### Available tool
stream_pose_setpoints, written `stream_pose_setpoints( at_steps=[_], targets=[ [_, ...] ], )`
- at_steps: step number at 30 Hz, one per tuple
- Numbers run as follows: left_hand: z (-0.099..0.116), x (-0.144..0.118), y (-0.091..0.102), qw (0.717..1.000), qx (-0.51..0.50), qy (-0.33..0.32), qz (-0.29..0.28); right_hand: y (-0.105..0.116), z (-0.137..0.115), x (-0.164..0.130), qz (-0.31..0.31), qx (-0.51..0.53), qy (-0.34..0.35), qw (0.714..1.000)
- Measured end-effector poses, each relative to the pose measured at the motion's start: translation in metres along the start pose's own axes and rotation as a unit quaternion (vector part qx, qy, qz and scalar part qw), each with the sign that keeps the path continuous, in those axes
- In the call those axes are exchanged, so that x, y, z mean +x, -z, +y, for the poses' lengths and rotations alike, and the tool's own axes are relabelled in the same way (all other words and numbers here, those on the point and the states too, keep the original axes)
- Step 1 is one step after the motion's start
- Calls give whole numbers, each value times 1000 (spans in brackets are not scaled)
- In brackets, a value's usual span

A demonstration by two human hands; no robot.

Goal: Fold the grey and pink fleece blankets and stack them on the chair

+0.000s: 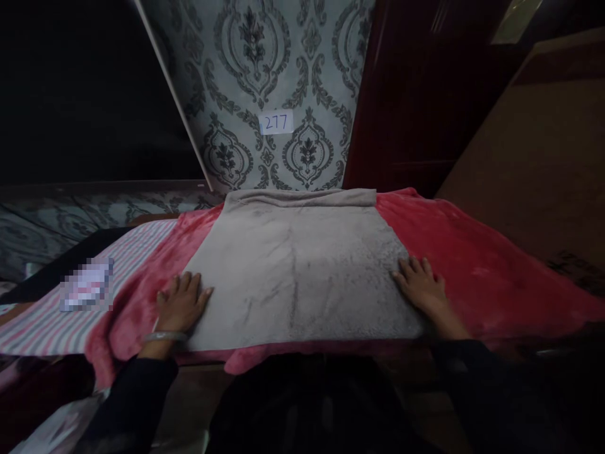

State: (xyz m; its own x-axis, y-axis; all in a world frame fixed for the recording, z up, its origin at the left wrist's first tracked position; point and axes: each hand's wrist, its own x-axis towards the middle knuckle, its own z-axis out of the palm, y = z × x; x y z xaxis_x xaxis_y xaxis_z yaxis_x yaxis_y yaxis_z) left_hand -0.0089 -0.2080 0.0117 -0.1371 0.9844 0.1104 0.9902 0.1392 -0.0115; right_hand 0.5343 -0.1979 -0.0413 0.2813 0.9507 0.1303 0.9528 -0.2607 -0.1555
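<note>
A grey towel (293, 271) lies spread over a red plush blanket (454, 252), its far edge folded or bunched against the wall. My left hand (179, 302) rests flat at the towel's left edge, fingers spread, a bracelet on the wrist. Across from it, my right hand (418, 282) lies on the towel's right edge with its fingers apart. Neither hand grips anything. Creases and darker, rubbed patches show in the towel's middle and right half. Pink-red blanket pokes out below its near edge.
To the left lies a striped cloth (137, 252) with a blurred-out item (87, 285) on it. A large dark screen (94, 94) stands at back left. Behind is patterned wallpaper with a paper label (276, 122) reading 277. A cardboard box (534, 157) stands at right.
</note>
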Motion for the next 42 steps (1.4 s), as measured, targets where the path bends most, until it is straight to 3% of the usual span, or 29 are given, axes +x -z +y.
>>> stream_pose_setpoints(
  at_steps=[3,5,7,9,11,16,20,26,29,31,33,35,37,39,42],
  targets=[
    [53,-23,1,996,-15,-90,-2,8,-49,-33,35,16,125,991],
    [90,-41,-3,983,-34,-181,-5,5,-83,-56,3,36,223,974],
    [114,-54,-10,974,-44,-224,-10,-2,-105,-75,-30,38,247,968],
    [120,-61,-17,974,-38,-221,-10,-9,-108,-86,-32,32,234,971],
    [108,-61,-21,979,-18,-202,-2,-13,-95,-90,-8,27,211,977],
    [48,-51,-22,994,43,-102,13,-14,-38,-90,59,21,134,989],
    [15,-53,-23,998,40,-30,42,-17,-9,-99,104,38,87,990],
    [-9,-59,-18,997,-7,65,42,-20,17,-110,134,57,30,989],
    [-6,-56,-15,997,-7,65,43,-14,15,-103,127,55,6,990],
    [6,-50,-14,999,-7,17,33,-4,-1,-93,101,62,34,992],
    [26,-39,-11,995,-27,-97,-14,8,-31,-78,44,73,118,989],
    [50,-22,-4,965,-61,-246,-68,19,-68,-57,-14,70,216,974],
    [76,4,6,927,-85,-356,-87,26,-107,-33,-65,60,286,954],
    [102,39,16,912,-91,-392,-75,30,-139,-7,-96,51,319,942],
    [136,92,22,928,-78,-361,-50,29,-166,29,-80,51,320,942]
  ],
)
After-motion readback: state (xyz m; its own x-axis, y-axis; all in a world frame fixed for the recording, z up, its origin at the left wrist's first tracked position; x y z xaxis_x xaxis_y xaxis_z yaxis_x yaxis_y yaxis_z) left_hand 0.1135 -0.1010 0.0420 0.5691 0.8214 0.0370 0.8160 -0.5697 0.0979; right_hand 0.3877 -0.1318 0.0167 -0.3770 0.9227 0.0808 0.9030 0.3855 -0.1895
